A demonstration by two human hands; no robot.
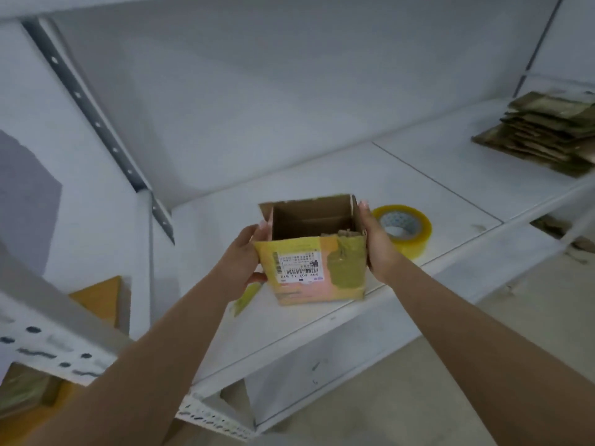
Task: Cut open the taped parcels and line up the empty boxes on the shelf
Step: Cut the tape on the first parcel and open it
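Near the front edge of the white shelf (322, 320), left hand (244, 255) and right hand (376, 243) clasp the opened empty box (314, 252) by its sides, just beside a tape roll (404, 228).

Box (314, 252) on shelf (322, 323) front edge; tape roll (402, 230) just right; flattened cardboard stack (544, 130) far right.
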